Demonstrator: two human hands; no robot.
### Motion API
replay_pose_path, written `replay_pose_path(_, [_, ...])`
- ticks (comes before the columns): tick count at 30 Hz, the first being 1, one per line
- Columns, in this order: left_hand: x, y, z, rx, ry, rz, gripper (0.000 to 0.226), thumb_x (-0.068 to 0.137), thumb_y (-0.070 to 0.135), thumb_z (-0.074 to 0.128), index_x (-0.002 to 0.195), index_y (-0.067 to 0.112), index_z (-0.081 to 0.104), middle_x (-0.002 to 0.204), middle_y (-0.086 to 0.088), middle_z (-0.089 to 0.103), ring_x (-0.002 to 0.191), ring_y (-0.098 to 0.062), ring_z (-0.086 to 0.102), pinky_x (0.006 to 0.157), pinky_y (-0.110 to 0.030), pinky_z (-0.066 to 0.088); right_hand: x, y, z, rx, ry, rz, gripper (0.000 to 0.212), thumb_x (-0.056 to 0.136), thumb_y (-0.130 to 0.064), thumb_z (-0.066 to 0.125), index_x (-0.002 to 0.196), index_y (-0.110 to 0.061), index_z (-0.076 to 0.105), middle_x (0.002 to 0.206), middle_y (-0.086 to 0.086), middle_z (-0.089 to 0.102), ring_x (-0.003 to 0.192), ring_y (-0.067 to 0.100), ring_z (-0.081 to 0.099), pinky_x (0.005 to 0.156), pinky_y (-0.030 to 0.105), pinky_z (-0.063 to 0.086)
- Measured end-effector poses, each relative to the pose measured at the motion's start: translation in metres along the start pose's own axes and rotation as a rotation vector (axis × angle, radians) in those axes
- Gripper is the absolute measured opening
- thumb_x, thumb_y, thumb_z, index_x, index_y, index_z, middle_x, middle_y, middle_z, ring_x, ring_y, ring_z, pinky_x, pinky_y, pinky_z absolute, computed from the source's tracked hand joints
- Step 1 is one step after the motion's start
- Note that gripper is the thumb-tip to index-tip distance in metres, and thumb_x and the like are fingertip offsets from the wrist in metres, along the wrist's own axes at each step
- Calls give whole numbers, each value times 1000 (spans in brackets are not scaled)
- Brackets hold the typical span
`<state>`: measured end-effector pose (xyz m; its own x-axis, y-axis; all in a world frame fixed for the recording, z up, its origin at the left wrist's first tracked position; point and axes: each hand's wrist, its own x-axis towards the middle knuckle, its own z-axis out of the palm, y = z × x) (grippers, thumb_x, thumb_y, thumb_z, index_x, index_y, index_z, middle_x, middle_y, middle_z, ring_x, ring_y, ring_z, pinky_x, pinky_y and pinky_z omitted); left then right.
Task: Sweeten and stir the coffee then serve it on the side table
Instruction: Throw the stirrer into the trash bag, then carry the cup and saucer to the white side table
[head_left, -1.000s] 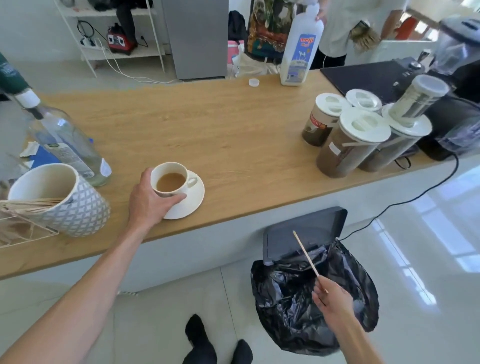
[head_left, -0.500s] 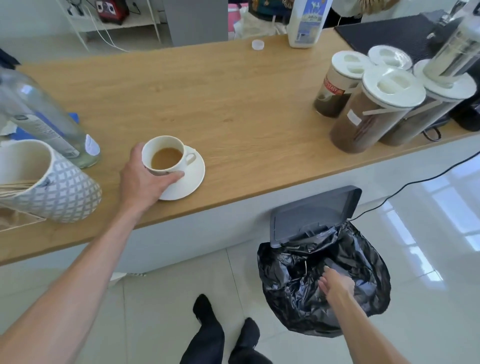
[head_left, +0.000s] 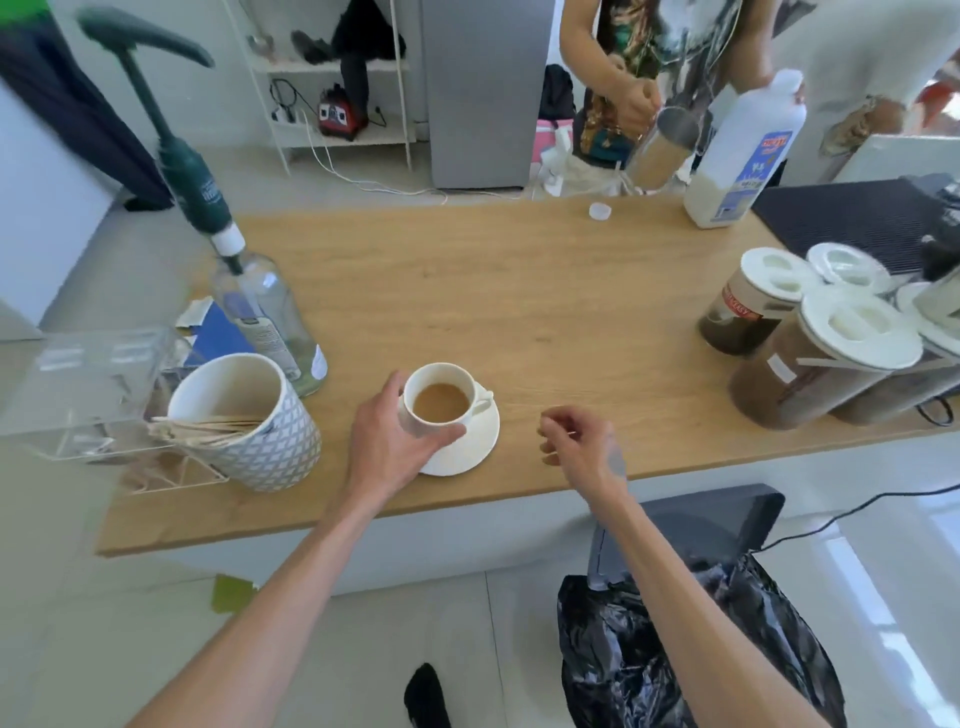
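Milky-brown coffee fills the cup (head_left: 439, 399) on its saucer (head_left: 470, 441), centre frame on the table (head_left: 519, 291). Left hand (head_left: 387, 441) wraps the cup; right hand (head_left: 579, 441) hovers empty, fingers loosely curled. Stirring looks finished; serving remains.

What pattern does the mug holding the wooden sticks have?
A grey-and-white diamond pattern on the mug, clearest in the head view.

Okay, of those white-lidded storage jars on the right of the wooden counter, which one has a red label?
The clear white-lidded jar of dark coffee, leftmost and closest to the counter's middle. The bigger brown-powder jar in front of it shows only a plain white label.
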<state>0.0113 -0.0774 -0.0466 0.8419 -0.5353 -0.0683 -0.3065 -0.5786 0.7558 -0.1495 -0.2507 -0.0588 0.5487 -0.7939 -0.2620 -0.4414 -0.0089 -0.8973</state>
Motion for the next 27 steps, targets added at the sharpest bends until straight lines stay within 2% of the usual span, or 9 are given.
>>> replay_pose_path(2, [-2,-7,-8,-29,1,-15,97,71,80,54,142,14,48,130,2,61,121,-21,53,98,-39,43,14,-7,19,-59,-76,19,18,94,-17,62,107,-9,70,95,9,71,74,21,71,71,40,64])
replay_pose_path(4, [-1,-15,-13,-70,6,-64,71,94,69,33,139,16,49,139,-3,57,137,-27,46,105,-38,37,26,-10,32,-195,-122,31,25,93,-19,58,115,-11,68,103,6,71,84,24,72,77,38,60])
replay_pose_path(5, [1,-19,-14,-79,24,-98,56,102,59,31,135,19,51,137,-3,57,139,-27,44,106,-37,34,31,-10,36,-253,-135,36,29,92,-18,56,118,-13,67,106,5,71,89,25,73,81,36,58])
replay_pose_path(8, [11,-31,-13,-19,75,-190,55,107,43,35,148,9,45,150,-14,52,141,-31,45,114,-41,33,42,-11,46,-269,-155,70,30,88,-22,58,116,-14,68,101,4,73,89,27,73,87,41,58])
replay_pose_path(13, [31,-39,-15,114,-13,-258,35,96,24,54,123,3,63,119,-18,71,104,-39,68,92,-45,54,53,-10,60,-235,-141,86,17,80,-22,71,96,-15,72,81,4,75,77,26,76,78,48,63])
replay_pose_path(16, [40,-41,-13,114,-69,-271,26,91,29,65,110,12,69,107,-10,76,78,-34,75,74,-45,63,53,-16,61,-269,-137,94,10,77,-16,75,86,-13,72,75,4,73,74,29,76,75,49,63])
replay_pose_path(19, [41,-38,-12,34,-99,-331,11,90,14,72,100,13,68,88,-9,77,57,-24,76,62,-43,65,54,-18,62,-289,-139,114,10,74,-9,77,83,-7,74,69,6,72,71,28,76,71,49,64])
replay_pose_path(24, [44,-38,-9,-96,-103,-391,15,88,1,74,83,13,67,85,-12,75,58,-21,73,44,-24,58,54,-16,64,-270,-117,136,7,72,-6,78,76,-7,74,68,7,71,75,31,76,70,49,65])
replay_pose_path(27, [45,-37,-10,-162,-122,-418,19,88,-1,74,83,15,65,90,-10,72,68,-21,73,43,-20,56,51,-17,65,-238,-106,160,7,73,-3,77,78,-4,73,72,9,71,74,30,76,69,48,65])
